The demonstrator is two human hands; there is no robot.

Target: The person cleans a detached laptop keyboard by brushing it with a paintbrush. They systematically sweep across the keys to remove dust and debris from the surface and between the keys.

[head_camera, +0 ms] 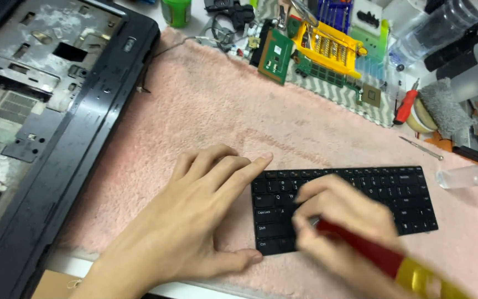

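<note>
A black laptop keyboard [394,194] lies flat on a pink towel [222,105]. My left hand [195,216] rests palm down on the towel, its fingertips and thumb touching the keyboard's left edge. My right hand [344,221], blurred by motion, is over the keyboard's left half and grips a tool with a red and yellow handle [394,263]. The tool's tip is hidden under the hand.
A stripped black laptop base [45,99] lies at the left. Circuit boards [276,55], a yellow bit holder [330,47], a red screwdriver [405,106], a thin metal tool [420,148], a clear bottle [471,177] and a green pot [176,11] crowd the back and right.
</note>
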